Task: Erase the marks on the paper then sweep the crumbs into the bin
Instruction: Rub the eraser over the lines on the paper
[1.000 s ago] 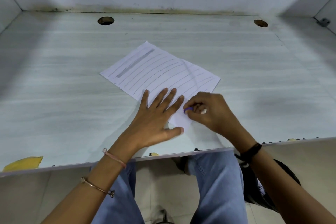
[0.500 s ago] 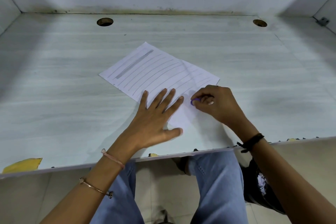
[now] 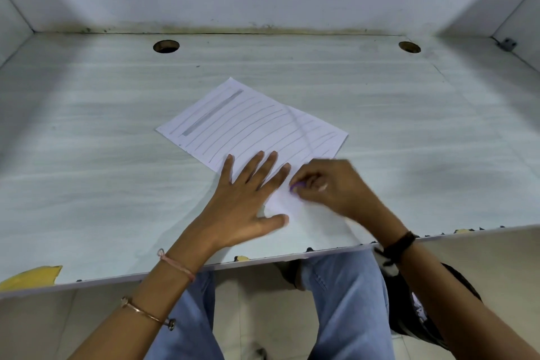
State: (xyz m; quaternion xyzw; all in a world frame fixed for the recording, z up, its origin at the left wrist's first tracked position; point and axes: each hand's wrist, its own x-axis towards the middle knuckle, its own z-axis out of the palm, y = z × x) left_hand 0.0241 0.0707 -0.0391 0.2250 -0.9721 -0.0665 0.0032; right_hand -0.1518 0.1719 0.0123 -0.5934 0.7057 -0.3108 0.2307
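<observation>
One bench (image 3: 87,184), pale wood grain, walled at the left, back and right. Far left on its front lip there is one yellow patch (image 3: 32,276), where the edge is chipped. There are two round holes near the back wall, and the left hole (image 3: 166,46) comes first. The bench is wide and bare from the left wall up to the sheet.

My left wrist has two bands, a gold bangle (image 3: 143,311) and a pink thread (image 3: 176,264). My left hand (image 3: 245,202) lies flat with fingers straight and spread, palm pressing the near corner of the paper (image 3: 251,123).

There is one sheet, turned at an angle with its far corner toward the back wall. It carries one thick grey bar (image 3: 213,111) and a run of thin pencil lines I can't count for sure. Its left, far and right edges are free, and the near corner is under my hands, close to the front lip.

There is one eraser (image 3: 297,186), purple, just right of my left fingertips and over the sheet's blank near part. My right hand (image 3: 330,187) has its fingers curled and pinches it. The hand is blurred, so I can't tell if the eraser touches the sheet. There is one black band (image 3: 400,245) on that wrist.

The right hole (image 3: 409,47) is at the back right, and one small bracket (image 3: 508,44) sits on the right wall. The bench is bare from my right hand to that wall. My jeans (image 3: 350,301) show below the lip.
</observation>
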